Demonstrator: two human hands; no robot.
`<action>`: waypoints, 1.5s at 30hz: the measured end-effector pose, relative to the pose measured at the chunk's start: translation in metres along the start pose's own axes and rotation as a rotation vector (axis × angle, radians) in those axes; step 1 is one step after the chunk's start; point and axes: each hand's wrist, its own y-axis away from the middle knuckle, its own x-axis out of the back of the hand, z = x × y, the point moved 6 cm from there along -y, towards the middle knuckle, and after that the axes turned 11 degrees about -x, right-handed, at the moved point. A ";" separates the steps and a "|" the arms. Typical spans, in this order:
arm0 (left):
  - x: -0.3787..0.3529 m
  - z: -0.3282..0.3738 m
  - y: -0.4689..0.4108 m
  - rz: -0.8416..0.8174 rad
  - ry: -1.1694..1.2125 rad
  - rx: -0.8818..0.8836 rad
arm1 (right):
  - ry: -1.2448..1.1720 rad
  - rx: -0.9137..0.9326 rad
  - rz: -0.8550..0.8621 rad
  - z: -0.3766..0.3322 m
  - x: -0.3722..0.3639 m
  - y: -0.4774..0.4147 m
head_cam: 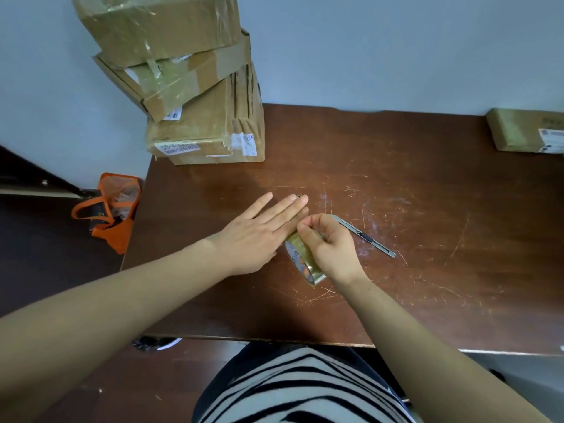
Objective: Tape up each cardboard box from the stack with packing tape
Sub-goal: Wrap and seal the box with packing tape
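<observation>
A roll of packing tape [305, 261] stands on edge near the middle of the brown table [427, 209]. My right hand [329, 248] curls over the roll, fingertips pinching at its top rim. My left hand [259, 230] lies flat with straight fingers against the roll's left side. A stack of three cardboard boxes [195, 87] stands at the table's far left corner, with old tape and labels on them. One more cardboard box [525, 129] lies at the far right edge.
A metal utility knife [366, 236] lies on the table just right of my right hand. An orange bag [110, 212] sits on the floor left of the table. A blue-grey wall runs behind the table.
</observation>
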 end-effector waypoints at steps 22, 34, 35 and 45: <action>-0.080 0.003 0.017 -0.334 0.391 0.646 | 0.092 0.053 -0.151 -0.041 -0.028 -0.055; -0.078 0.003 0.015 -0.294 0.345 0.652 | 0.220 -0.279 0.025 0.040 0.032 0.024; -0.077 0.004 0.015 -0.299 0.353 0.650 | 0.263 -0.311 0.031 0.046 0.030 0.018; -0.059 0.008 -0.008 -0.287 0.402 0.544 | 0.219 -0.509 -0.047 0.056 0.015 -0.022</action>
